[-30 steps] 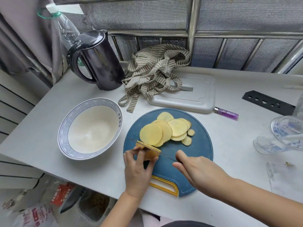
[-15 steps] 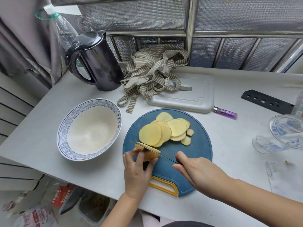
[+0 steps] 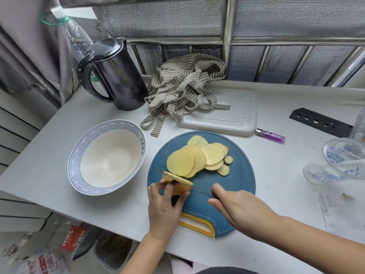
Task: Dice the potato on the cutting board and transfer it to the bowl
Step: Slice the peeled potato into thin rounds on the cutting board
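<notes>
A round blue cutting board (image 3: 240, 175) with a yellow handle lies near the table's front edge. Several yellow potato slices (image 3: 194, 160) lie fanned out on its middle. My left hand (image 3: 165, 206) pinches the remaining potato end piece (image 3: 180, 187) at the board's near left. My right hand (image 3: 240, 209) grips the handle of a thin knife (image 3: 197, 188), whose blade lies across the top of the end piece. A white bowl (image 3: 74, 161) with a blue patterned rim stands empty to the left of the board.
A black kettle (image 3: 116, 76) and a striped cloth (image 3: 185, 86) sit at the back, beside a white lidded box (image 3: 233, 115). A purple lighter (image 3: 270, 136), a black perforated plate (image 3: 320, 121) and glass dishes (image 3: 339, 161) lie to the right. The table edge runs just below my hands.
The knife blade has sunk a little further into the end piece. Both hands stay in nearly the same place.
</notes>
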`<state>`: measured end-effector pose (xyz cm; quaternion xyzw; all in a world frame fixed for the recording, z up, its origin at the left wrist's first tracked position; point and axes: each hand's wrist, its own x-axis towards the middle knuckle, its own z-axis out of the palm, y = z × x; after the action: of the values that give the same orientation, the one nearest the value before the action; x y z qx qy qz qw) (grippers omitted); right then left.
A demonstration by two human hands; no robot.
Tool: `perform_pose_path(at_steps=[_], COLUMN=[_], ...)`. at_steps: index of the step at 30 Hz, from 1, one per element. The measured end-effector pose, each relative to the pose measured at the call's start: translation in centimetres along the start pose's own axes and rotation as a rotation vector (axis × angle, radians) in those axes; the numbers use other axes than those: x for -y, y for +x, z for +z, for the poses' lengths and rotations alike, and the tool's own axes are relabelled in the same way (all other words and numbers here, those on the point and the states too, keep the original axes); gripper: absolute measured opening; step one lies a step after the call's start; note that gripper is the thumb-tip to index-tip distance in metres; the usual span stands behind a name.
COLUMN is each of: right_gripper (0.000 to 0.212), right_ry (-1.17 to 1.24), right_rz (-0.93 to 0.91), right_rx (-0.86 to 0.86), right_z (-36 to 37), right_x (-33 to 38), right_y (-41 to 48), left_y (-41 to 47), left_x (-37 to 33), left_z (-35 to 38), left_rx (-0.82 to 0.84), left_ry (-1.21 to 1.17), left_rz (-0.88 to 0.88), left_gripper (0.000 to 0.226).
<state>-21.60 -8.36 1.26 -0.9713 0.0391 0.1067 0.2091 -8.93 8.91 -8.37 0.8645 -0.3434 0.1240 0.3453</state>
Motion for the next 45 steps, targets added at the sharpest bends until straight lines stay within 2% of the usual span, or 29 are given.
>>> perform_pose_path(at_steps=[24,45], right_gripper=[0.039,0.031], right_ry=[0.058,0.037], right_rz=[0.002,0.08], right_rx=[-0.025,0.064], right_z=[0.47,0.51], right_x=[-0.1,0.64], right_y=[-0.09,-0.19], left_y=[0.27,-0.2], left_x=[0.01,0.83], left_z=[-0.24,-0.17], left_rx=[0.008,0.03], left_ry=[-0.004,-0.015], left_rz=[0.004,0.035], left_gripper=[0.04,0.041])
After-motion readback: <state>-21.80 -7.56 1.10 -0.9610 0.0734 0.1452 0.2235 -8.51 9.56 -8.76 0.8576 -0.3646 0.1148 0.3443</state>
